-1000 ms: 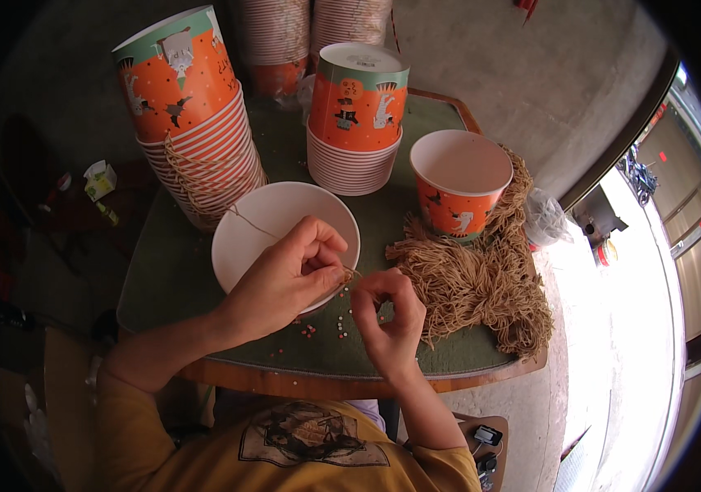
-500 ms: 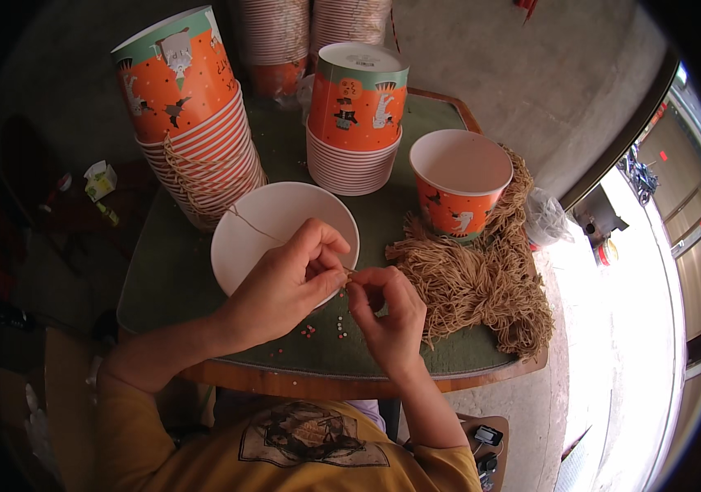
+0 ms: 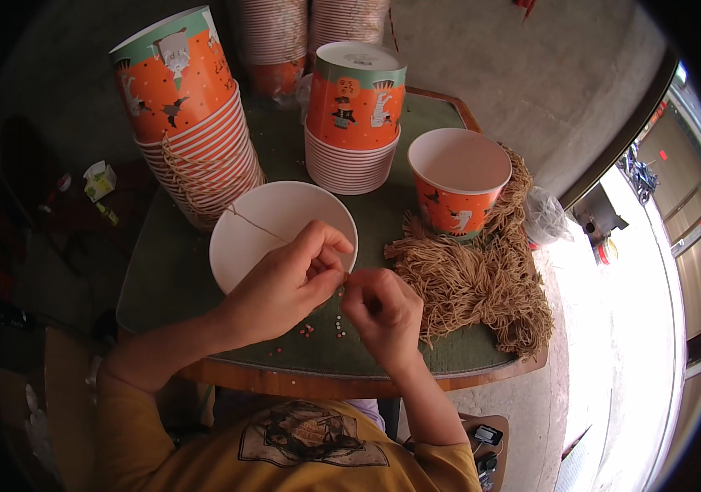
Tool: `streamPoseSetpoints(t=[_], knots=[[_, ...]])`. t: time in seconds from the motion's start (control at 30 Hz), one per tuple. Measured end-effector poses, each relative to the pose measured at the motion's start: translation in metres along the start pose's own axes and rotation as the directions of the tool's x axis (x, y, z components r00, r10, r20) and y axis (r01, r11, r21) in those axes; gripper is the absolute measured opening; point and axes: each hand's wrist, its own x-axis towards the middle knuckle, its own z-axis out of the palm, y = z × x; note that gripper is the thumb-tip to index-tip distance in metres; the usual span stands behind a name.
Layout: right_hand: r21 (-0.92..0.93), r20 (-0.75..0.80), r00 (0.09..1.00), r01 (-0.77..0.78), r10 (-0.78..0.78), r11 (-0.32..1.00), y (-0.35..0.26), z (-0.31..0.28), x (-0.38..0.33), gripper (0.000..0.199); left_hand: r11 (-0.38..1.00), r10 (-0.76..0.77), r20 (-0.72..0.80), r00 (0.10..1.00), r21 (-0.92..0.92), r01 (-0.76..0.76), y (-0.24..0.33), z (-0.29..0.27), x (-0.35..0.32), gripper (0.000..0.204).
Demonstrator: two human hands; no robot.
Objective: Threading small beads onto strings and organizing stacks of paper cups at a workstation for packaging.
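Observation:
A paper bucket (image 3: 239, 258) with its white inside facing up lies in front of me, partly hidden by my hands. My left hand (image 3: 289, 279) is closed in a pinch on a thin tan cord (image 3: 258, 228), which runs from the fingers back across the bucket toward its far left rim. Close against it, my right hand (image 3: 385, 316) is curled with thumb and forefinger pressed together at the cord's end, near the bucket's right rim. Its fingertips are mostly hidden, so the very end of the cord cannot be made out.
Left stands a tall stack of orange buckets (image 3: 178, 107) with cords hanging on it; an upturned stack (image 3: 356, 107) is behind. At right, an orange bucket (image 3: 457, 184) rests by a heap of tan cords (image 3: 473, 283). Tiny orange and white discs (image 3: 340, 326) dot the green tabletop (image 3: 174, 283).
My right hand has turned and curled more tightly, its fingertips drawn in beside the left hand's. The left hand and the bucket have hardly moved.

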Motion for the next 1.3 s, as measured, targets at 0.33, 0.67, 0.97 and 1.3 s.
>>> streamPoseSetpoints(t=[0.33, 0.67, 0.97, 1.3], knots=[[0.38, 0.078, 0.943, -0.329, 0.324, 0.864, 0.0, 0.007, -0.005, 0.008, 1.0, -0.023, 0.079, 0.997, 0.02, 0.021, 0.005, 0.0, -0.002, 0.026], [0.404, 0.113, 0.927, -0.371, 0.357, 0.836, 0.001, 0.006, -0.011, 0.008, 0.875, 0.259, 0.025, 0.965, 0.418, -0.246, 0.002, -0.001, -0.005, 0.023], [0.428, 0.123, 0.931, -0.363, 0.345, 0.828, -0.004, 0.005, -0.011, 0.009, 0.747, 0.315, 0.089, 0.945, 0.591, -0.305, 0.003, -0.003, -0.007, 0.023], [0.356, 0.117, 0.974, -0.224, 0.194, 0.907, -0.009, 0.004, -0.021, 0.012, 0.626, 0.338, 0.133, 0.932, 0.707, -0.328, 0.003, -0.01, -0.009, 0.021]])
